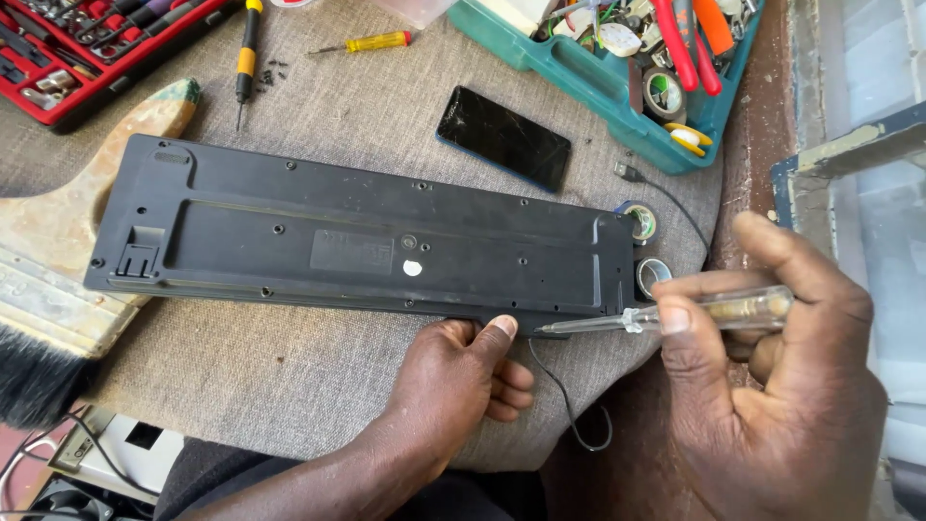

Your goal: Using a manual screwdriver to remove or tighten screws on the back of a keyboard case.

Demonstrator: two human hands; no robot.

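A black keyboard is laid face down, its underside up, across a grey woven cloth that is draped over the counter. Its near long edge is pinned by the left hand, the thumb pressed on the rim and the other fingers curled beneath, so the case is gripped. A clear-handled screwdriver is clenched in the right hand, its thin shaft laid almost flat and its tip brought to the near edge of the case, just beside the left thumb.

The step appears to be work at that edge seam or at a fastener there. It would be done best with the tip seated fully before force is applied, the case held flat by the left hand, and the thumb kept out of the blade's line, since a slip would run straight towards it. The thin black cable looping off the near edge should be kept from snagging.

A black phone lies beyond the keyboard, with two tape rolls at the keyboard's right end. A teal tool tray stands at the far right, a red socket case at the far left, and two yellow-handled screwdrivers with loose small screws between them. A wide paintbrush lies to the left. Bare wood and a pale window frame show at the right.
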